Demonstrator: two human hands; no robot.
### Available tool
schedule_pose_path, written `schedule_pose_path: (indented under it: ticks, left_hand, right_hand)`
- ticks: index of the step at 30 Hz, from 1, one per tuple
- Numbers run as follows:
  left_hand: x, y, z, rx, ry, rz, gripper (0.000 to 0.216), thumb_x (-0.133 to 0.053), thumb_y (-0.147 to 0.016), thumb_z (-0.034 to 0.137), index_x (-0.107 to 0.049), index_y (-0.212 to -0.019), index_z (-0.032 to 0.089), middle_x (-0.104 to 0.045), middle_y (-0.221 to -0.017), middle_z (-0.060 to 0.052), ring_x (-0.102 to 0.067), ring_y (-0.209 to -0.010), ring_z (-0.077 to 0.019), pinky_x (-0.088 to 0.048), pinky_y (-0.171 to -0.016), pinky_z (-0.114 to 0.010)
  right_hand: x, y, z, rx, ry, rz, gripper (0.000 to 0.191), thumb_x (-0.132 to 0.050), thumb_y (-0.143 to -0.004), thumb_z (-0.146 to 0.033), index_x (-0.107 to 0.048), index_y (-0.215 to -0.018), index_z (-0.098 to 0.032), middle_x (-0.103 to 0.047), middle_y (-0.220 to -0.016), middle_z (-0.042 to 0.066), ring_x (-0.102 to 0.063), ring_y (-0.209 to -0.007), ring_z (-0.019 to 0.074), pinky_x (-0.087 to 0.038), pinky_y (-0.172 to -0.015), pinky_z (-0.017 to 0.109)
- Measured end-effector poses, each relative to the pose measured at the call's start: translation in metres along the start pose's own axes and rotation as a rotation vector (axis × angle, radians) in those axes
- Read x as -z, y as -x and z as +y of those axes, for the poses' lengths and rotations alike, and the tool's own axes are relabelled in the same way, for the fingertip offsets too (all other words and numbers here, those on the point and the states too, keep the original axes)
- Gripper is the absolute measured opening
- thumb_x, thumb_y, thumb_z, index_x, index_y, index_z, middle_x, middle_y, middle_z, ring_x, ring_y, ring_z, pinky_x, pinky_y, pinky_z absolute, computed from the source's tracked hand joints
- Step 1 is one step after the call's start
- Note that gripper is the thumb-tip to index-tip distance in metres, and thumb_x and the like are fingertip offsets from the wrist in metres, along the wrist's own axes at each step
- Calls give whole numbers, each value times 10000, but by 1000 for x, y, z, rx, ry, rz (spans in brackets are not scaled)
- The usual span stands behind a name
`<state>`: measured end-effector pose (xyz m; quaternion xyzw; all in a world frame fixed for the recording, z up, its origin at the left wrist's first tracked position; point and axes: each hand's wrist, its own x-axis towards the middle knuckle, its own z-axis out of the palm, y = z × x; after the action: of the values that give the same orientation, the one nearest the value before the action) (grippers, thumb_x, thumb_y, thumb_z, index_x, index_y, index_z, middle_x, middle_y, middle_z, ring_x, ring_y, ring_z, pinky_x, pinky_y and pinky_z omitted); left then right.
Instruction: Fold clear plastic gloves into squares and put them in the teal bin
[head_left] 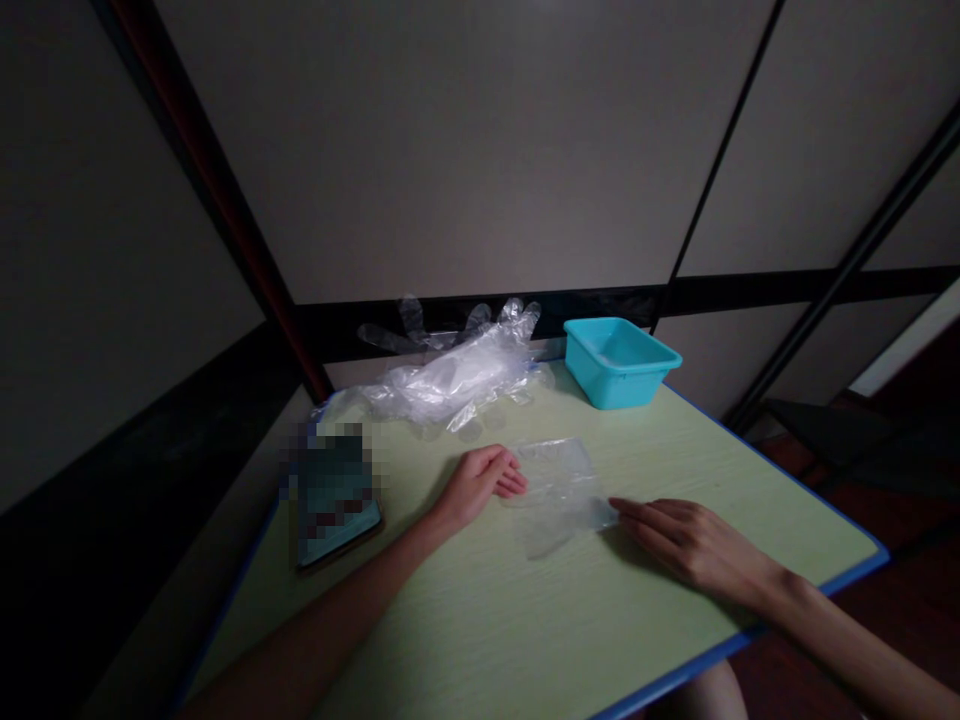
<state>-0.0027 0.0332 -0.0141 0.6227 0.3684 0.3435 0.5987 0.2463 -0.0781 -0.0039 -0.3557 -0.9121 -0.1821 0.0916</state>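
A clear disposable plastic glove (pixel 562 485) lies spread on the table between my two hands. At its left edge, my left hand (pixel 484 478) is closed with its fingers curled, and the film runs in against them. My right hand (pixel 679 540) reaches in from the other side, palm down, fingers together and the fingertips pinching the glove's right edge. Behind them rests a loose pile of similar clear gloves (pixel 450 380), with several glove fingers sticking up at the back.
A turquoise plastic basket (pixel 622 385) stands at the table's back right. On the left is a phone-like device (pixel 341 535), partly blurred out. The pale green table (pixel 480 620) has a blue edge, and a panelled wall (pixel 465 150) rises right behind it.
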Motion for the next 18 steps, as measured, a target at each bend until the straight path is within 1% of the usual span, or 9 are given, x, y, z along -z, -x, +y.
schedule_pose_path:
  ticks: [2,7,9,14,16,18]
  left_hand:
    - [0,0,0,1,-2,3,346,-485,-735,478,-505,-710,133,-649,-662,-75,-625,-583,-159,-443,-516,-232]
    - [1,-1,-2,3,-1,3,365,-490,-726,497,-507,-706,133,-647,-651,-70,-624,-575,-159,-440,-507,-229]
    - [1,-1,-2,2,1,1,365,-492,-726,498,-510,-706,133,-648,-652,-69,-625,-577,-158,-440,-508,-228]
    - [0,-1,-1,11,-8,3,358,-494,-727,491,-511,-707,134,-650,-655,-69,-625,-580,-156,-439,-500,-221]
    - [0,-1,-2,20,-8,6,356,-492,-723,490,-507,-710,135,-648,-654,-68,-624,-576,-155,-439,-493,-220]
    - [0,-2,-2,23,-7,6,351,-490,-723,486,-504,-711,136,-647,-656,-68,-623,-576,-155,-439,-486,-218]
  right_hand:
    - [-5,3,0,-53,-65,16,294,-294,-889,-111,-584,-942,-111,-576,-1108,143,-614,-765,163,-535,-632,299]
    - [-15,5,3,-76,-236,72,290,-321,-887,-143,-517,-1101,-130,-578,-1117,128,-599,-910,176,-540,-717,300]
    - [-16,2,6,-80,-249,76,275,-339,-885,-148,-522,-1090,-138,-579,-1117,119,-591,-927,173,-532,-739,304]
    - [-15,-10,13,-37,-179,87,220,-382,-875,-166,-582,-961,-133,-604,-1072,110,-598,-875,189,-527,-730,346]
    - [-15,-14,15,-22,-162,76,222,-382,-873,-171,-592,-936,-135,-591,-1095,110,-580,-922,198,-519,-757,352]
    - [-16,-17,18,-15,-160,61,237,-373,-875,-174,-591,-955,-129,-576,-1121,118,-547,-998,205,-505,-797,348]
